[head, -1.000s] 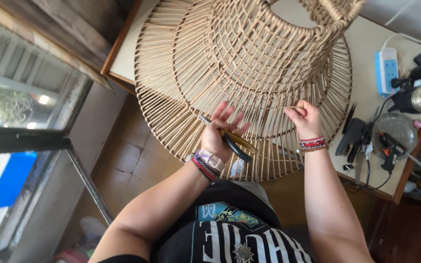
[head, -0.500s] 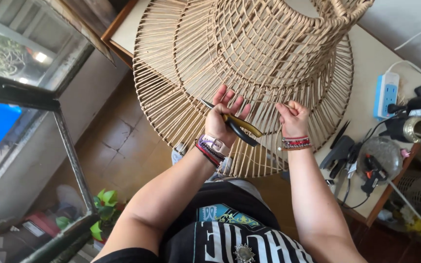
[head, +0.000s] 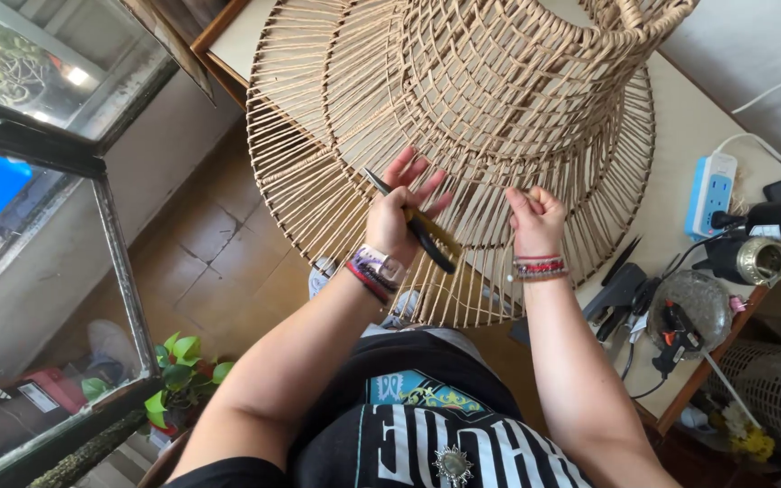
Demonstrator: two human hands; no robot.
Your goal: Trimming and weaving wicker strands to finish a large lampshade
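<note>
We are resting our left hand against the outer ring of spokes, fingers spread and pointing up and away from us, while the thumb and palm are pinning a pair of dark pliers with yellow grips that is lying slantwise across the hand, its tip poking out past the fingers toward the upper left. Our left forearm is rising from the lower left with a cluster of bracelets circling the wrist. Our right hand is sitting just beside it to the right, curled into a loose fist with the fingertips pinching among the thin spokes; we cannot tell exactly which strand it is gripping. A red beaded band is wrapping that wrist, and the forearm is coming up almost straight from below. Both hands are working at the near edge of a large woven rattan lampshade frame, which is lying on a pale tabletop and overhanging its edge toward us. On the tabletop to the right, a blue and white power strip, a black glue gun and other dark tools are lying well apart from our hands.
</note>
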